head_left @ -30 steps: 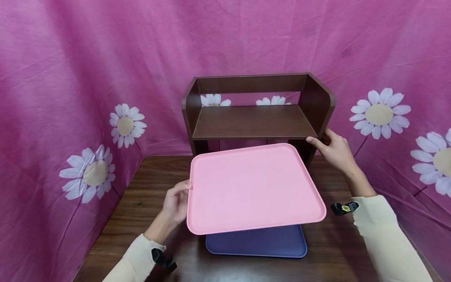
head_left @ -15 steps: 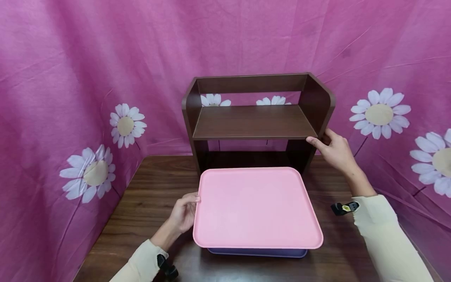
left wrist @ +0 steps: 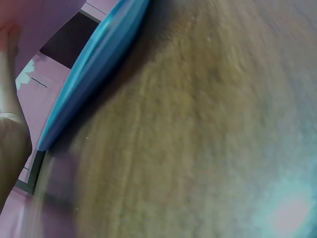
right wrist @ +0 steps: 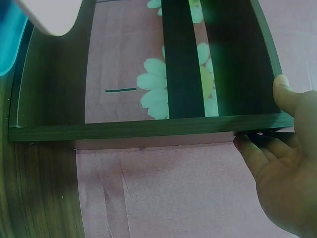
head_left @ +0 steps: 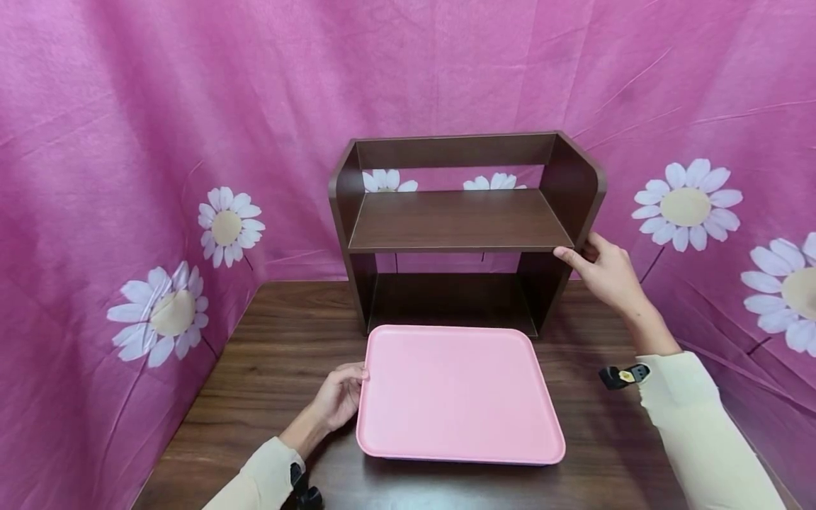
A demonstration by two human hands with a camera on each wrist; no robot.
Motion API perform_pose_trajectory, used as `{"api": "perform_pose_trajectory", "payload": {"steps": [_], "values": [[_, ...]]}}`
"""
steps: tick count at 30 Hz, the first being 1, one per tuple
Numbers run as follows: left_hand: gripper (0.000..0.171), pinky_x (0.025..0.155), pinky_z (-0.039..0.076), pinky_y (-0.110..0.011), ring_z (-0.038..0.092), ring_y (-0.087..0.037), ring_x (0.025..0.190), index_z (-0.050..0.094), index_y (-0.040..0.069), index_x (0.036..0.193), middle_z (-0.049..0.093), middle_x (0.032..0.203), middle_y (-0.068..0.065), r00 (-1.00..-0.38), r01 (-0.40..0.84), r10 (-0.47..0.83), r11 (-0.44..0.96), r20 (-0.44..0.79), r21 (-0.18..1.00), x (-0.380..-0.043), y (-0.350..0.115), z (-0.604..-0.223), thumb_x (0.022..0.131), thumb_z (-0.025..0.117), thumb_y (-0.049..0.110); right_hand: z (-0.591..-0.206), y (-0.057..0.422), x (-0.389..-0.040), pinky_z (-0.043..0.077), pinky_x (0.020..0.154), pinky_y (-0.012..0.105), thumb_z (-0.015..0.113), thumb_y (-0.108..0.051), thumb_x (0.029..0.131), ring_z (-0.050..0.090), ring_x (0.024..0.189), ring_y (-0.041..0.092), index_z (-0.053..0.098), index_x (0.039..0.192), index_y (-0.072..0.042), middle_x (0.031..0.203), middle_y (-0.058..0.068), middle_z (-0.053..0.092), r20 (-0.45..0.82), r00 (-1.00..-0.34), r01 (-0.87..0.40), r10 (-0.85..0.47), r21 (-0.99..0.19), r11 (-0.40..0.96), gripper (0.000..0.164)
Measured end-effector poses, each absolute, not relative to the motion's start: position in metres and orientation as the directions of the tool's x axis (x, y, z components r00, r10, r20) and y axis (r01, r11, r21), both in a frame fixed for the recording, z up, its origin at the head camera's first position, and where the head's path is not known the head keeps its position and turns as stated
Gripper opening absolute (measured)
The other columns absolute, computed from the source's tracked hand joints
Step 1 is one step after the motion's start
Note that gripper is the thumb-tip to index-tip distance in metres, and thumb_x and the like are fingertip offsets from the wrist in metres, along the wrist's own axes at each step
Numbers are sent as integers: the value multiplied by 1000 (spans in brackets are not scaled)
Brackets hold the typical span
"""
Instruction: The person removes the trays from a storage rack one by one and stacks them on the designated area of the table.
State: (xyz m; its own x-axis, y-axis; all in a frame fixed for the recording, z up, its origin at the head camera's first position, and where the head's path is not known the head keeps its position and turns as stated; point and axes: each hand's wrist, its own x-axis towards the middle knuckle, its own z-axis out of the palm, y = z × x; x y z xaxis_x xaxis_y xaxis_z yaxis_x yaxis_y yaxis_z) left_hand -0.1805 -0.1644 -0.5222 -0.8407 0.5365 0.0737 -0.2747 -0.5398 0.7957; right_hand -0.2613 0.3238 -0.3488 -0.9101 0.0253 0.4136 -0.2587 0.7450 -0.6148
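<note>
My left hand (head_left: 341, 397) pinches the left rim of a pink rectangular tray (head_left: 459, 397). This tray lies close over a blue tray (left wrist: 94, 74), which it hides almost wholly in the head view. From the left wrist, a gap shows between the pink tray's underside (left wrist: 44, 27) and the blue tray on the table. My right hand (head_left: 605, 273) grips the right side panel of a dark brown two-level shelf (head_left: 462, 219), thumb at the front edge and fingers behind. In the right wrist view, a corner of the pink tray stands above the blue tray (right wrist: 10, 34).
The shelf stands at the back of a brown wood-grain table (head_left: 280, 340), directly behind the trays. A pink curtain (head_left: 287, 85) with white daisies hangs behind and at both sides. Each wrist carries a small black camera strap, one by the right cuff (head_left: 625, 377).
My left hand has lowered the pink tray and brought it nearer to me, from tilted to about level over the blue tray. The shelf's lower level has come into view. My right hand has stayed put.
</note>
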Motion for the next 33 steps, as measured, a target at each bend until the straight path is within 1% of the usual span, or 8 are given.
{"api": "perform_pose_trajectory", "payload": {"steps": [8, 12, 17, 20, 24, 29, 33], "values": [[42, 75, 62, -20, 72, -2, 80, 73, 12, 100, 78, 88, 6, -848, -278, 528, -509, 40, 814, -180, -164, -531, 98, 34, -5, -349, 323, -262, 40, 66, 12, 73, -45, 101, 52, 80, -12, 66, 123, -4, 117, 26, 77, 421, -907, -260, 26, -606, 752, 47], [39, 71, 62, -20, 72, -2, 77, 72, 14, 95, 76, 85, 7, -848, -287, 530, -485, 16, 826, -182, -164, -533, 97, 37, -4, -349, 323, -263, 40, 66, 12, 73, -44, 101, 52, 79, -10, 66, 122, -4, 115, 25, 77, 430, -902, -264, 29, -604, 752, 46], [38, 67, 62, -20, 71, -2, 72, 67, 17, 87, 74, 80, 8, -838, -317, 546, -448, -25, 836, -182, -164, -536, 97, 37, -3, -349, 323, -263, 40, 65, 12, 73, -44, 101, 52, 78, -11, 66, 122, -4, 115, 26, 77, 428, -903, -266, 25, -605, 750, 46], [38, 66, 62, -21, 72, -3, 72, 66, 18, 85, 73, 78, 8, -831, -331, 554, -425, -47, 843, -183, -163, -536, 98, 37, -2, -349, 322, -263, 40, 66, 10, 73, -44, 101, 52, 79, -14, 66, 124, -3, 117, 27, 76, 426, -904, -267, 24, -608, 747, 47], [36, 68, 63, -23, 73, -5, 74, 65, 18, 85, 73, 79, 8, -824, -344, 561, -392, -74, 853, -184, -162, -535, 99, 37, -1, -349, 322, -263, 40, 66, 10, 73, -44, 101, 52, 80, -15, 66, 124, -4, 118, 27, 76, 426, -904, -265, 27, -610, 747, 47], [34, 72, 64, -26, 75, -7, 79, 68, 16, 93, 76, 84, 6, -809, -358, 576, -325, -117, 875, -185, -162, -534, 100, 38, 1, -349, 322, -262, 40, 66, 11, 73, -46, 101, 51, 80, -14, 66, 122, -4, 117, 26, 76, 419, -907, -252, 34, -606, 754, 48], [29, 77, 65, -31, 76, -11, 86, 70, 12, 104, 78, 92, 3, -794, -363, 587, -247, -159, 898, -186, -165, -533, 101, 43, 2, -349, 323, -261, 40, 66, 12, 72, -45, 101, 51, 79, -12, 66, 121, -4, 116, 26, 77, 424, -905, -253, 34, -601, 758, 47]]}}
